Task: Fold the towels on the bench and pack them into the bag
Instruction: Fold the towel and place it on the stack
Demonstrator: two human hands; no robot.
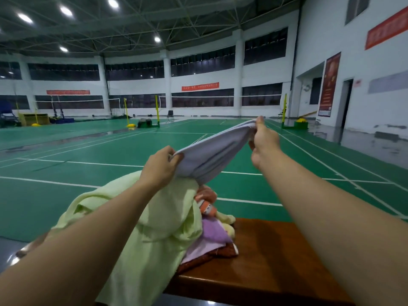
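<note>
A pale lilac-white towel [212, 152] is stretched in the air between both hands above the bench. My left hand [162, 165] pinches its near left corner; my right hand [261, 141] pinches the far right corner, held higher. The towel's lower part hangs down into a pile on the brown wooden bench [269, 257]. A large light green towel [152, 228] drapes over the pile's left side and the bench edge. Beside it lie a purple towel [213, 231], a pink one [198, 250], a dark red one [223, 253] and an orange patterned one [206, 200]. No bag is in view.
The right part of the bench top is bare wood. Beyond the bench lies a green badminton court [110, 155] with white lines, nets and yellow posts [157, 111]. A black chair [170, 115] stands far back.
</note>
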